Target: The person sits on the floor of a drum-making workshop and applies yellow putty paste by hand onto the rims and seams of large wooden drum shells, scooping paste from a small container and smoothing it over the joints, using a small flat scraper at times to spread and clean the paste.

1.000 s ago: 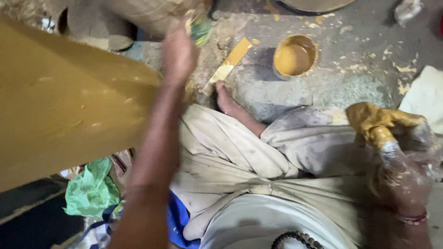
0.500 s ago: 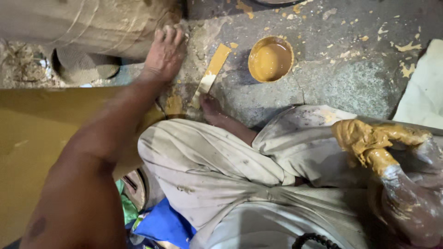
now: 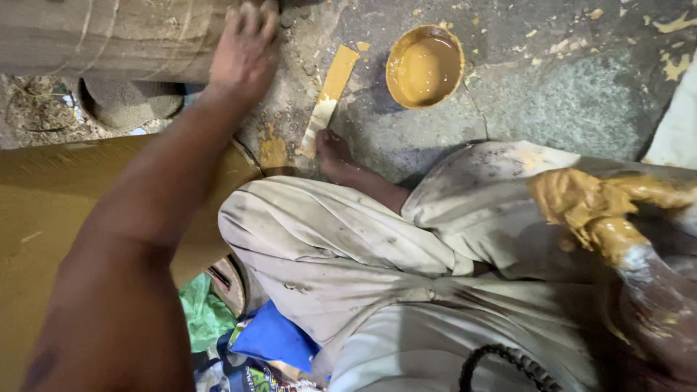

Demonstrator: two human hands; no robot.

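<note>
Where the view tops out at the left, I see a large rounded form (image 3: 109, 36), dull grey-brown and rough, lying across the upper edge with faint lines running around it. My left hand (image 3: 243, 47) lies flat on its right end, the fingers (image 3: 250, 18) stretched out and slightly spread, pressed against the surface rather than gripping anything. My right hand (image 3: 581, 207) sits at the right edge above my knee, smeared thick with ochre paste; its fingers are curled inward around a lump of the same paste, though the coating is so heavy that I cannot tell just how tightly they close.

Just beside the left hand, on the floor, a narrow flat stick (image 3: 328, 98) coated in the same yellow lies slanted, its lower end touching my bare toes (image 3: 330, 149). To its right, near but apart, stands a round bowl (image 3: 425, 65) holding smooth ochre liquid.

The floor (image 3: 566, 94) is grey, rough stone or concrete, flecked with dried yellow scraps. A broad mustard-coloured curved surface (image 3: 43, 218) fills the left side under my forearm. My legs are folded in pale, stained cloth (image 3: 341, 247). Below that lie a green crumpled bag (image 3: 203, 316) and a blue packet (image 3: 272, 337), touching each other. The light is dim and warm.
</note>
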